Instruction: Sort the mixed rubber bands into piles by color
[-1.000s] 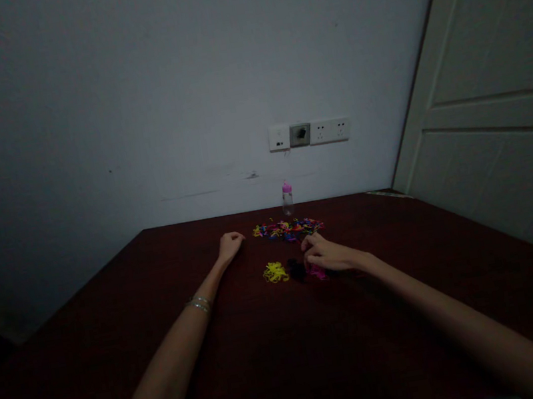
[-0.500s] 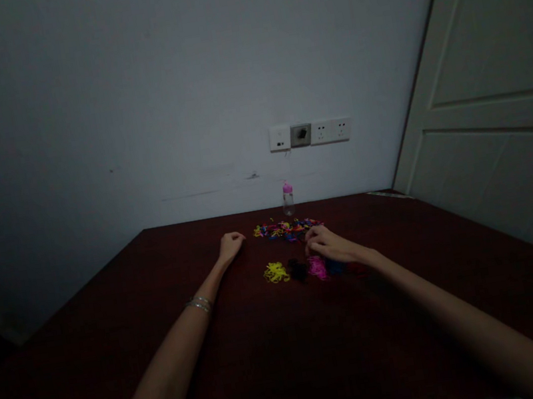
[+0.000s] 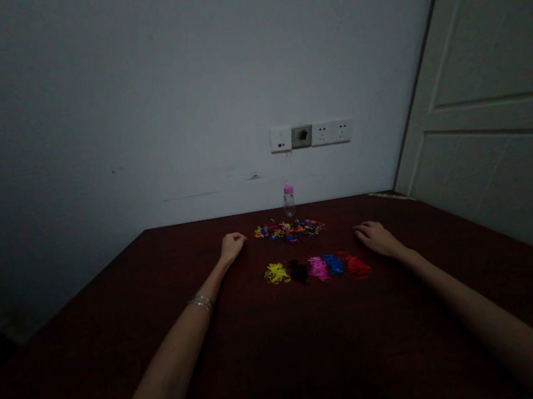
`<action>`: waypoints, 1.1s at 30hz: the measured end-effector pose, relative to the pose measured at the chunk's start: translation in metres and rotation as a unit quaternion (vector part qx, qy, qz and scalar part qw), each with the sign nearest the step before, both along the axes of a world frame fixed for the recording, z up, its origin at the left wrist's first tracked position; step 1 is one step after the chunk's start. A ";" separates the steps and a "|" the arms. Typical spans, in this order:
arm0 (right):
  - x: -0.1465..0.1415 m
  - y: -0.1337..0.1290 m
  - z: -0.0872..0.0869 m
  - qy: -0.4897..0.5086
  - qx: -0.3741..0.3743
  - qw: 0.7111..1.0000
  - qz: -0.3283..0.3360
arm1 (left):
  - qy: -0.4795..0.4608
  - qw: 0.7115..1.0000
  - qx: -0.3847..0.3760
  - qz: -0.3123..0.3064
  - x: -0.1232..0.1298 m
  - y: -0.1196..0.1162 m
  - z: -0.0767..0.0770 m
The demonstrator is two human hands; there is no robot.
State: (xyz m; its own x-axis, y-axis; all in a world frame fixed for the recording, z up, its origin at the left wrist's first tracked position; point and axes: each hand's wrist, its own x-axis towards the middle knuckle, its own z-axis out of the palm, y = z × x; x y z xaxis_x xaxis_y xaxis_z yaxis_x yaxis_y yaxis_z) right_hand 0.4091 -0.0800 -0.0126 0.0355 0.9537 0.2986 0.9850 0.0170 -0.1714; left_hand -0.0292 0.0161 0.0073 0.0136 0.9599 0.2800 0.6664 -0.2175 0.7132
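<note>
My left hand (image 3: 232,248) rests on the table with its fingers curled in, left of a mixed pile of small coloured rubber bands (image 3: 290,229). No band shows in it. Over on the right, my right hand (image 3: 375,238) lies on the table, fingers stretched out and holding nothing visible. In front of the mixed pile runs a row of sorted heaps: yellow bands (image 3: 277,273), black bands (image 3: 299,271), pink bands (image 3: 318,268), blue bands (image 3: 334,264) and red bands (image 3: 356,265). The red heap is nearest to my right hand.
A clear bottle with a pink cap (image 3: 289,201) stands behind the mixed pile, close to the wall (image 3: 190,103). Sockets (image 3: 331,132) are set in the wall above. The dark red table (image 3: 282,359) reaches the wall; a panelled door (image 3: 500,108) is at right.
My right hand has moved right, away from the mixed pile, and its fingers have straightened. The blue and red heaps are now uncovered. My left hand has stayed in place.
</note>
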 end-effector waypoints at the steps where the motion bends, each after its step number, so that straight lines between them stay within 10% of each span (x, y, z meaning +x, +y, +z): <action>1: 0.005 -0.001 -0.004 -0.006 -0.007 1.000 -0.009 | -0.001 1.000 0.001 0.000 0.000 0.000 0.000; 10: 0.013 0.001 -0.014 -0.023 -0.024 0.999 -0.020 | -0.025 1.000 0.013 0.009 0.001 0.005 0.000; 33: 0.012 -0.003 -0.016 -0.041 -0.012 0.999 -0.014 | 0.275 0.947 0.001 -0.165 0.054 -0.011 0.020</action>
